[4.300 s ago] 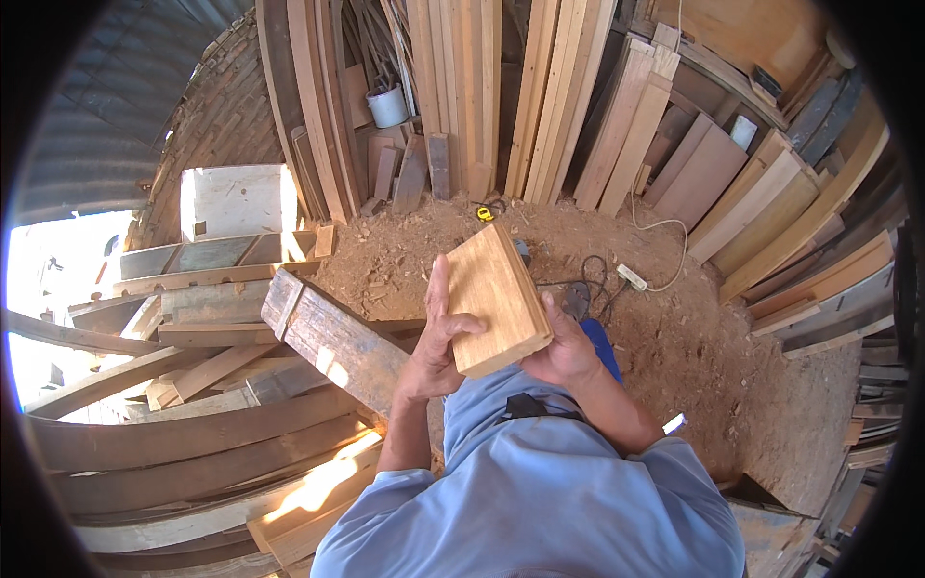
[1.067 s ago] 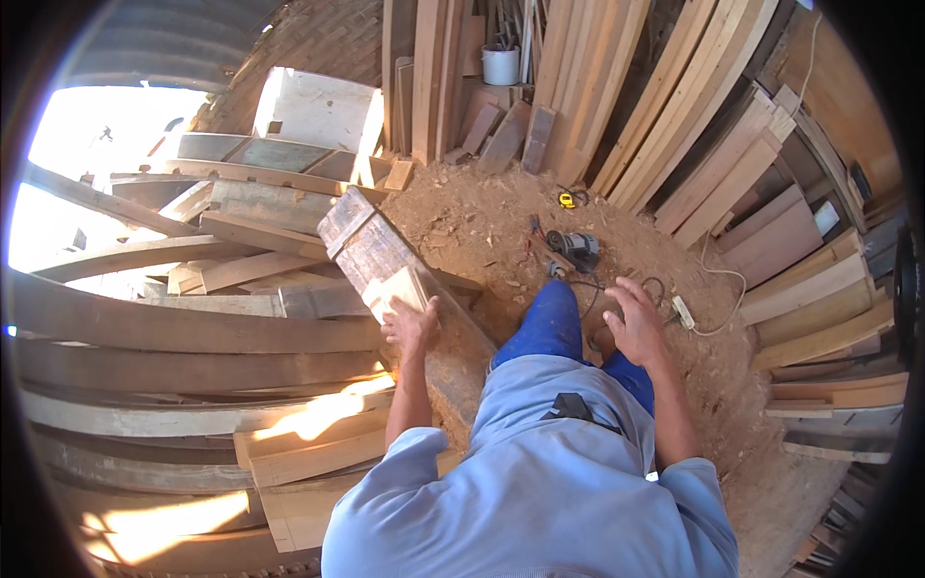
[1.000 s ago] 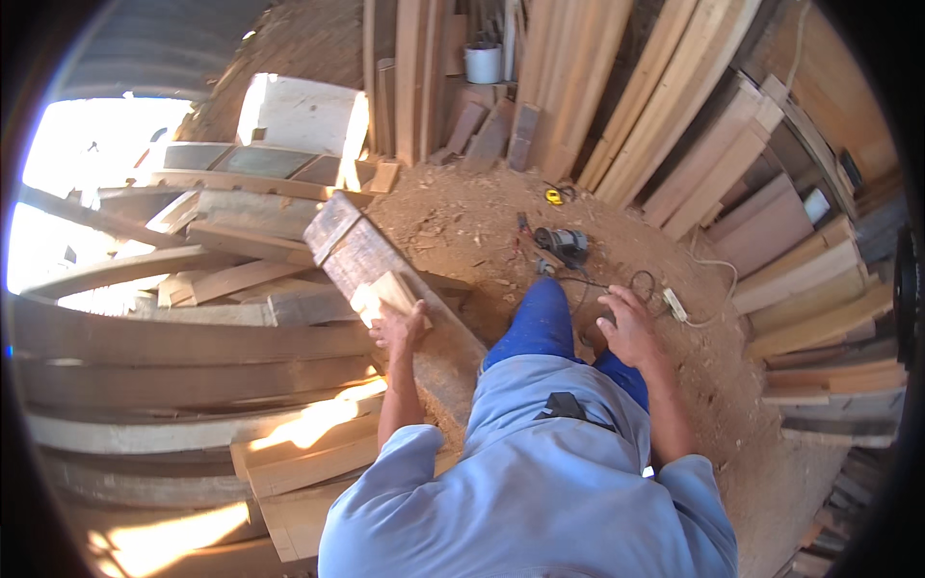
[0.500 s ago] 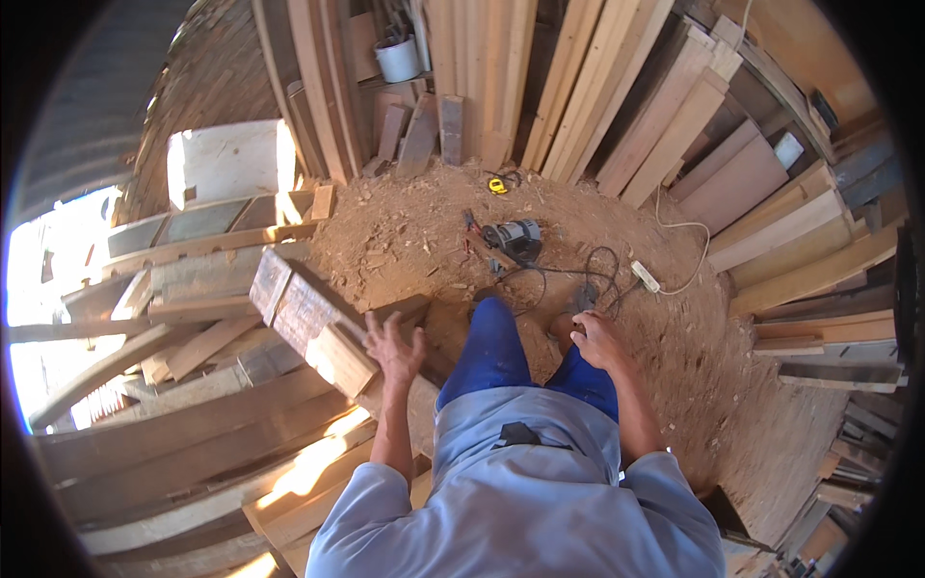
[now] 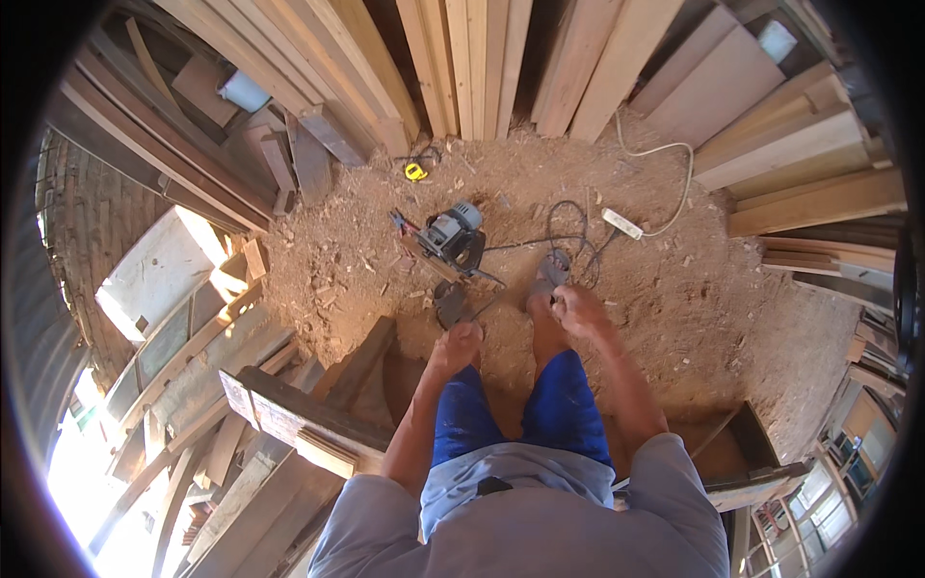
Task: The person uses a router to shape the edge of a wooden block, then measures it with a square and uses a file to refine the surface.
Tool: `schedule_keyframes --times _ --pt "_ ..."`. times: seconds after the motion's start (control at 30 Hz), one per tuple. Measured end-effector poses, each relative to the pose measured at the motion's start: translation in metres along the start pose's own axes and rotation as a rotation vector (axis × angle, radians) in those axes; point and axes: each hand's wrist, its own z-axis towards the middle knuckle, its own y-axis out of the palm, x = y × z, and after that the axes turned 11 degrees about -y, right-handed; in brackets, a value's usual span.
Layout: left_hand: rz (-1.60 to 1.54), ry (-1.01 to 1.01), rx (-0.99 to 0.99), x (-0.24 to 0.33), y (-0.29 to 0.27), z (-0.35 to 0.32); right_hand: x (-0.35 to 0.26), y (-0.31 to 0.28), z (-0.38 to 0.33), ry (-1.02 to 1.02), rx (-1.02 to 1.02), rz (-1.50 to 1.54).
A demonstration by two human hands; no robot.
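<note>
At the left edge of the floor, sunlight falls on stacked timber, and a dark thick beam (image 5: pixel 308 424) lies slanted there with its pale cut end toward the bottom. A white panel (image 5: pixel 159 275) lies flat further up that side, near the leaning planks.

The left hand (image 5: pixel 455 347) hangs above the sawdust-covered floor (image 5: pixel 674 318), just right of the beam's upper end. Its fingers (image 5: pixel 467 334) are curled into a loose fist and grasp nothing. It is near a sandalled foot below the saw, apart from every tool.

Up from that hand, toward the middle of the floor, a circular saw (image 5: pixel 448 241) with a grey motor housing rests on the sawdust, its black cable (image 5: pixel 540 243) trailing to the right in loops. A small yellow tape measure (image 5: pixel 415 172) lies beyond the saw, close to the foot of the upright planks (image 5: pixel 472 58) that line the far edge.

The right hand (image 5: pixel 576 306) hangs at about the same height as the left, above the other foot. Its fingers are bent inward and hold nothing that can be made out. The cable loops lie just beyond it on the floor.

Further right, a white power strip (image 5: pixel 622 223) lies on the sawdust with a pale cord (image 5: pixel 674 164) curving away toward boards stacked along the right edge.
</note>
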Motion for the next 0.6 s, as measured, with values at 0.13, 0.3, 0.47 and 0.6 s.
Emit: schedule_keyframes --times 0.13,0.3,0.47,0.6 --pt "-0.914 -0.109 -0.070 -0.006 0.015 0.054 0.021 0.007 0.057 0.015 -0.012 0.011" --pt "-1.033 -0.300 0.015 0.008 0.029 0.084 0.020 0.036 0.145 0.014 -0.127 -0.018" --pt "-1.168 -0.353 0.155 -0.011 0.034 0.136 0.011 0.076 0.220 -0.130 -0.202 -0.099" --pt "-1.202 -0.472 0.324 -0.038 0.038 0.189 0.018 0.113 0.273 -0.117 -0.251 -0.178"
